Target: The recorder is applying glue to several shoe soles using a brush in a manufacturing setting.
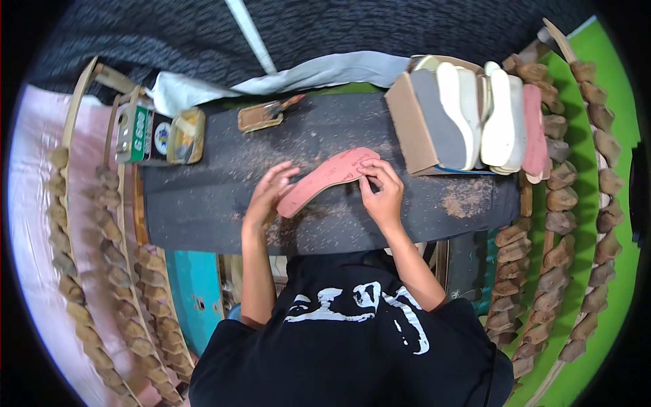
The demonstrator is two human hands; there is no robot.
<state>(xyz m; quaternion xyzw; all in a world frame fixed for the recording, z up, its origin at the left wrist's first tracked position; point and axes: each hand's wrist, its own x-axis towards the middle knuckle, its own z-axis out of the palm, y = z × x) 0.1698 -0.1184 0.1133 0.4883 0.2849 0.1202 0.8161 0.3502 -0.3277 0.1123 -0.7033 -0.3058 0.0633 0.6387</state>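
A curved pink insole (327, 182) with red printed marks is held above the dark table, bent into a shallow arc. At its right end, the thumb and fingers of my right hand (381, 188) are closed on the edge. My left hand (268, 195) is beside the other end, fingers stretched out and apart; its thumb side meets the insole's edge, and whether it bears any weight is hidden.
Shavings litter the dark tabletop (203, 210). A shallow tray (260, 118) with a brush lies at the back. At left are a rectangular can (139, 136) and a cut-open tub (186, 136); at right, a cardboard box (409, 129) of insoles. Wooden shoe lasts (561, 176) line racks on both sides.
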